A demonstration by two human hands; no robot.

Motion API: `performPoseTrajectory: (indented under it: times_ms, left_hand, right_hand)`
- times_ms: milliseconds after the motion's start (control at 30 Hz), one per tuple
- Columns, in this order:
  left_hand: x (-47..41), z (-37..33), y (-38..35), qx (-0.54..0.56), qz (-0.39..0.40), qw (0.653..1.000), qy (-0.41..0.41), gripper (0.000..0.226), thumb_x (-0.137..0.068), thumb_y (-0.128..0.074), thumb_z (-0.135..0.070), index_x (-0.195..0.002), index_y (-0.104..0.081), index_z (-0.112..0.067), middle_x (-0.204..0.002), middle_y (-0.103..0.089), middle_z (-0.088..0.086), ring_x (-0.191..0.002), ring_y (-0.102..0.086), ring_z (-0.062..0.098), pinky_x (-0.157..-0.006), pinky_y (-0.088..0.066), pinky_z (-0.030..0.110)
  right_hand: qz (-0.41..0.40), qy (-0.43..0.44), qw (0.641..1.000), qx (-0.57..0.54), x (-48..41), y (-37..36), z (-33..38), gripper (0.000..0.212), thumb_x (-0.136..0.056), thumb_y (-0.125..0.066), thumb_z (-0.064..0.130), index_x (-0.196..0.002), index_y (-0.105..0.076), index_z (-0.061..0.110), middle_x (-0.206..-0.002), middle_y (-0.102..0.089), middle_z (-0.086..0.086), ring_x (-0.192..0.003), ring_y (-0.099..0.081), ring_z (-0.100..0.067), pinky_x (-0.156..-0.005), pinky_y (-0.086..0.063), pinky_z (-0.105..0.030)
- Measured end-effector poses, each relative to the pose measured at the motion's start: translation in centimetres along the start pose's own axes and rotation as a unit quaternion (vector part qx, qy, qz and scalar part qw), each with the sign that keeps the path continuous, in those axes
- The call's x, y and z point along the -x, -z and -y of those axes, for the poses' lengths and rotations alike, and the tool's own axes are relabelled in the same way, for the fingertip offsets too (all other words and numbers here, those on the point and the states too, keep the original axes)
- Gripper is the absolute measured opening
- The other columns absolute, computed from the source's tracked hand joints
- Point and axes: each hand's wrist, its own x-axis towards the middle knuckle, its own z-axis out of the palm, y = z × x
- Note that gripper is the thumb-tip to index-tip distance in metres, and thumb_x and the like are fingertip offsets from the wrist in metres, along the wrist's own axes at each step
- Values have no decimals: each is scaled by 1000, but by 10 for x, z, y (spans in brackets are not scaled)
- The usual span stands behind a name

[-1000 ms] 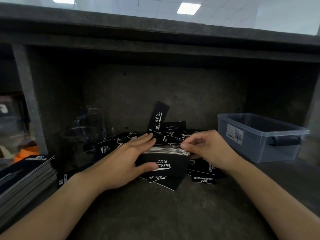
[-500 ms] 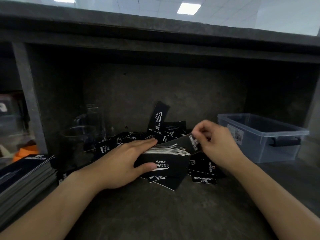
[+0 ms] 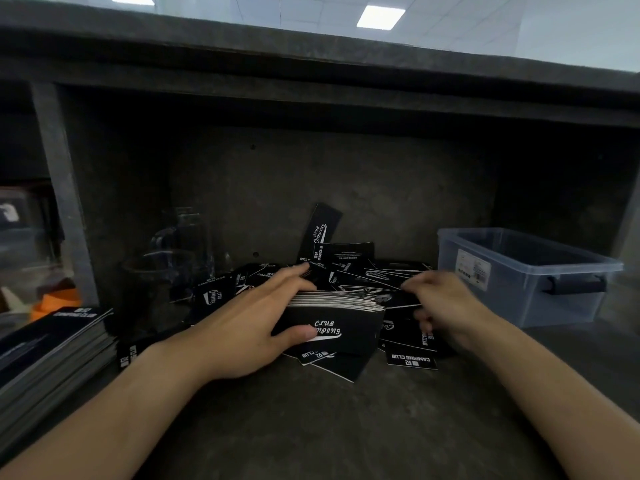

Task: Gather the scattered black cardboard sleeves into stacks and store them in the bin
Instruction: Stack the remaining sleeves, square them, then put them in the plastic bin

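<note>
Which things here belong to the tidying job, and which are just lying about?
Job: gathered stack of black cardboard sleeves in the left hand; loose black cardboard sleeves; translucent blue-grey plastic bin.
Lying about: clear glass mug; orange object, far left.

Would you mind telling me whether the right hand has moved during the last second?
Yes: the right hand has shifted right, off the stack and closer to the bin, which has stayed put.
</note>
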Motion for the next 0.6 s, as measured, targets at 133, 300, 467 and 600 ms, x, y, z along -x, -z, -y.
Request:
performPoseTrajectory:
  times_ms: [133, 300, 467, 600]
  left_hand:
    - [1, 0, 0, 15, -5, 1000, -3, 76, -93, -57, -59, -153, -10, -53, -163, 1, -35, -146, -18, -8, -119, -21, 19]
    - [1, 1, -2, 20, -4, 1000, -6, 78, -95, -55, -58, -156, -7, -52, -162, -12, -34, -143, -26, -8, -117, -25, 18]
    - [1, 1, -2, 16, -9, 1000, -12, 81, -94, -56, -58, -157, -5, -52, -163, 1, -34, -150, -8, -10, -123, -17, 22]
    - [1, 0, -1, 15, -7, 1000, -10, 81, -94, -56, -58, -157, -4, -51, -164, -2, -31, -150, -5, -9, -126, -14, 26]
  right_hand:
    - [28, 12, 999, 17, 7, -15, 9, 28, -104, -51, 30, -104, -67, 7, -72, -45, -6, -49, -38, -13, -36, -28, -21]
    - [114, 7, 993, 23, 10, -19, 10, 11, -100, -61, 13, -106, -68, 8, -87, -57, -10, -46, -49, -8, -37, -36, -20]
    - [108, -81, 974, -179, 6, -13, 16, 16, -101, -57, 7, -111, -69, 2, -68, -51, -2, -38, -38, -3, -34, -34, -16]
    - [243, -153, 934, -214, 13, -15, 17, 25, -105, -50, 18, -81, -55, 12, -59, -44, 5, -36, -31, -2, -31, -30, -13]
